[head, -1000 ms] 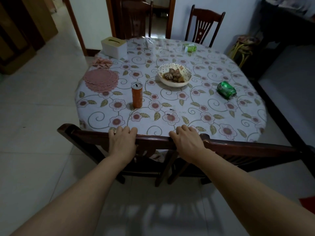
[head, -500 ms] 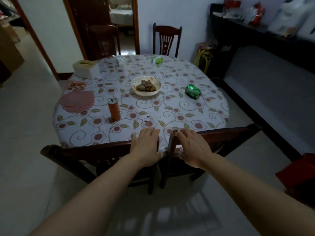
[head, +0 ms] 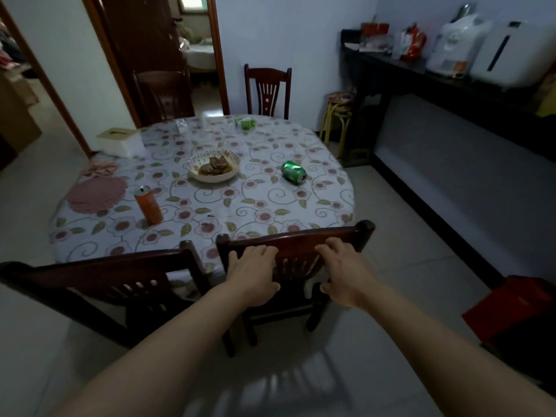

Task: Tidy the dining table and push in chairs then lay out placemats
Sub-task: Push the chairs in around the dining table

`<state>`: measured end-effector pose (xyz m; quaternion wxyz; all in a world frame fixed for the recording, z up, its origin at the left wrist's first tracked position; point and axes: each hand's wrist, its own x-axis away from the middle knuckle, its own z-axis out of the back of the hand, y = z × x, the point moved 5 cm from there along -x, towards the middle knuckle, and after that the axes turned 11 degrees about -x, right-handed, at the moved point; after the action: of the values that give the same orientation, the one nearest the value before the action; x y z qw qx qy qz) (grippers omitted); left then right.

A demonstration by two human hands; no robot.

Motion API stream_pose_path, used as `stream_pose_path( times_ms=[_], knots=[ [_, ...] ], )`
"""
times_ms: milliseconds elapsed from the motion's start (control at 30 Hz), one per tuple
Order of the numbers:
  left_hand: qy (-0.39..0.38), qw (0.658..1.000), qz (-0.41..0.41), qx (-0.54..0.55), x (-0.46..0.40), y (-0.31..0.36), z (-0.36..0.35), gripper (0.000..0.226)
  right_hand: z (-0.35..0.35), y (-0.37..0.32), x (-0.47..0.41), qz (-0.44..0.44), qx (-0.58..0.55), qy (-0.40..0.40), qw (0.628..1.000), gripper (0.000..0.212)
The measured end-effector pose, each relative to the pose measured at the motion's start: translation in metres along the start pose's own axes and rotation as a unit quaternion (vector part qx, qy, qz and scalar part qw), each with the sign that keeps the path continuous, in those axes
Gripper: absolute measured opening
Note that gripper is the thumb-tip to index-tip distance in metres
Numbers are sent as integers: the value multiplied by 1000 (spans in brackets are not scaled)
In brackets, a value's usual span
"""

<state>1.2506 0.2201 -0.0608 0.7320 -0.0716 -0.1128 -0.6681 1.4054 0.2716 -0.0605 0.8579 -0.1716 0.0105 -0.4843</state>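
The right-hand chair (head: 296, 251) of the two near ones stands at the near edge of the table (head: 325, 164), its dark wooden top rail running from a post beside the other chair to a rounded corner on the far right. In the head view, both hands lie on this rail: the left hand (head: 251, 275) sits near the rail's left end, fingers draped forward over the top and thumb spread below, and the right hand (head: 346, 270) sits toward the right end in the same way, fingers bent over the rail's top edge. Each grip is narrow and curled about the rail, with the slatted chair back showing between the two hands. The second near chair (head: 99, 281) stands just to the left, its rail close beside the first chair's post and free of either hand. On the flowered tablecloth stand an upright orange can (head: 148, 205), a pink round placemat (head: 97, 194) near the left edge, a bowl of food (head: 214, 165) in the middle, a green can (head: 293, 172) lying on its side to the right, a cream tissue box (head: 120, 141) at the far left and a small green carton (head: 246, 123) at the far edge. Two more chairs stand beyond the table, one (head: 267, 92) against the wall and one (head: 164, 96) by the doorway.
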Motion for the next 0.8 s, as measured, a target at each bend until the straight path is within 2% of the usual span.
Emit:
stream_pose_path(
  times_ms=[167,400,600,800],
  knots=[
    [-5,1000,-6,-19,-19,77,-4,70,8,75,28,-18,-10,-24,1000,74],
    [15,999,-43,-29,-77,170,13,68,49,182,27,-71,-31,-3,997,73],
    [38,998,-38,-12,-160,205,34,68,74,246,-29,-83,-27,-6,996,75],
    [21,999,-25,18,-256,222,51,64,96,290,-114,-70,-25,-19,997,78]
  ],
)
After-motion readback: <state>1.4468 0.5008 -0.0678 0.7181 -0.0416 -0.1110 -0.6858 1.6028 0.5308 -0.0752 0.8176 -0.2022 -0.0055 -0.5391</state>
